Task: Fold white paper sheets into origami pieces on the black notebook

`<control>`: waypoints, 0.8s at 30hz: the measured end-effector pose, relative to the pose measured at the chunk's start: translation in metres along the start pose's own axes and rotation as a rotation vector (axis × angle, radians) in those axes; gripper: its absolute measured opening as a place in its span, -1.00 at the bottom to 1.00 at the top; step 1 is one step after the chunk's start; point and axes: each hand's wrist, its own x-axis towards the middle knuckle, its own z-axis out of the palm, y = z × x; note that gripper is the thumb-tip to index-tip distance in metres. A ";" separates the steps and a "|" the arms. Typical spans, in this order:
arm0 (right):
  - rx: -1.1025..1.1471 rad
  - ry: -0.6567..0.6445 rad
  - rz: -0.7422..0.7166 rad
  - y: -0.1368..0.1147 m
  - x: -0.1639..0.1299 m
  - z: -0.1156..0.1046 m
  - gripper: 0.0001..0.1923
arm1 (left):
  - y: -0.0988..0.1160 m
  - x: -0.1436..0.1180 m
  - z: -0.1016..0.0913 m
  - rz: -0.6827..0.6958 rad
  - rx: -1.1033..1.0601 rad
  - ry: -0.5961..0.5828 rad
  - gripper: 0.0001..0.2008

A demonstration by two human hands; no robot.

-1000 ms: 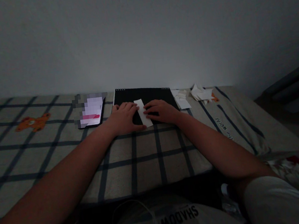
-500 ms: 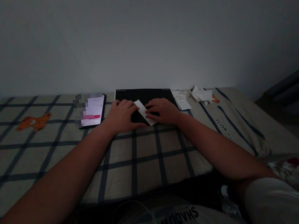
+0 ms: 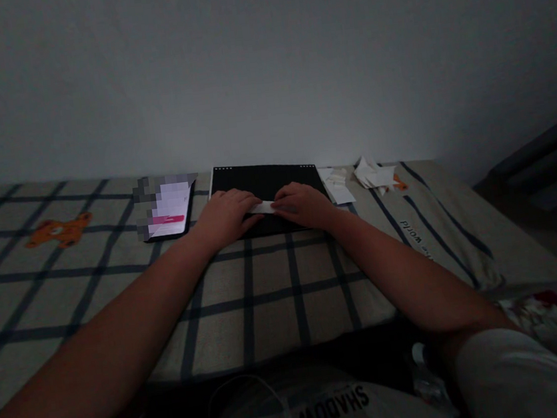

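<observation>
A narrow white strip of paper [image 3: 264, 208] lies crosswise between my hands, over a black sheet or board [image 3: 267, 177] with small white marks along its far corners. My left hand [image 3: 226, 216] pinches the strip's left end between thumb and fingers. At the right end, my right hand [image 3: 303, 204] is closed on it in the same way. Both ends of the strip are hidden by the fingers. Left of the black board lies a phone [image 3: 171, 211] with a lit, partly blurred screen.
White paper pieces [image 3: 339, 185] and a crumpled heap of paper [image 3: 374, 176] lie to the right on the checked cloth [image 3: 271, 317]. A grey wall [image 3: 263, 70] rises behind. Below the table edge at right stands a clear bottle [image 3: 426, 380].
The paper strip has turned from slanted to level and now shows as a narrower band. My fingers have closed in on its two ends.
</observation>
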 end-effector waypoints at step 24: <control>0.138 0.409 0.315 -0.004 0.006 -0.006 -0.78 | 0.024 0.000 -0.004 -0.347 -0.603 0.258 -0.64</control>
